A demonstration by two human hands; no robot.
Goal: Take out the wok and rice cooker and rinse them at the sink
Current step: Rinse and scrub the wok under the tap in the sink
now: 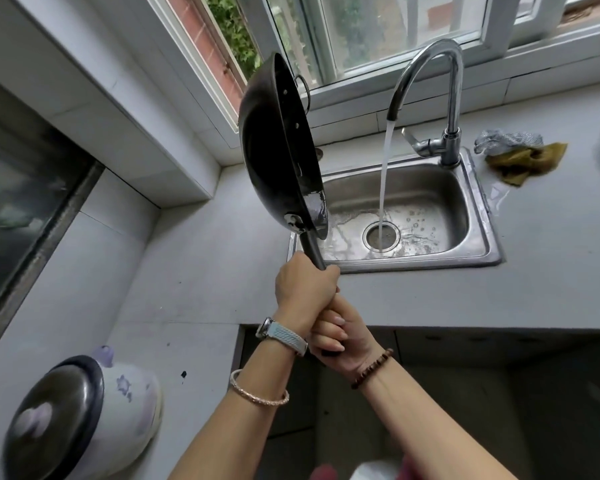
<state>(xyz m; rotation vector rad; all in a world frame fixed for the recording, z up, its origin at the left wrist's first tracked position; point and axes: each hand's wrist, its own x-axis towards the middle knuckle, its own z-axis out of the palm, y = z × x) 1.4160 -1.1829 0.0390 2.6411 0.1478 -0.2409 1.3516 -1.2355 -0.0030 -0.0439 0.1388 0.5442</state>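
The left hand is closed tight around the long black handle just below the pan, knuckles toward the camera. The right hand grips the same handle lower down, directly under the left and touching it, fingers curled over the end. The left wrist carries a pale-strapped watch with a rose-gold bangle farther down the forearm, and the right wrist a brown bead bracelet. Together the hands hold the black round-bottomed metal wok up on edge, nearly vertical. Its dark underside faces left and its hollow side faces right, with a small metal loop handle at the top rim. The lower rim looks wet and hangs over the left edge of the rectangular stainless steel sink, which is set into the grey counter. A curved chrome faucet stands at the sink's back right corner. A stream of water runs from it straight into the round drain, to the right of the wok and apart from it. Beside the faucet, on the counter to the right of the sink, lie a grey-and-white checked cloth and an olive-yellow rag, touching each other. The white rice cooker with purple flower print sits on the counter at lower left, well apart from the sink, with a dark round lid on it. A white-framed window runs behind the sink.
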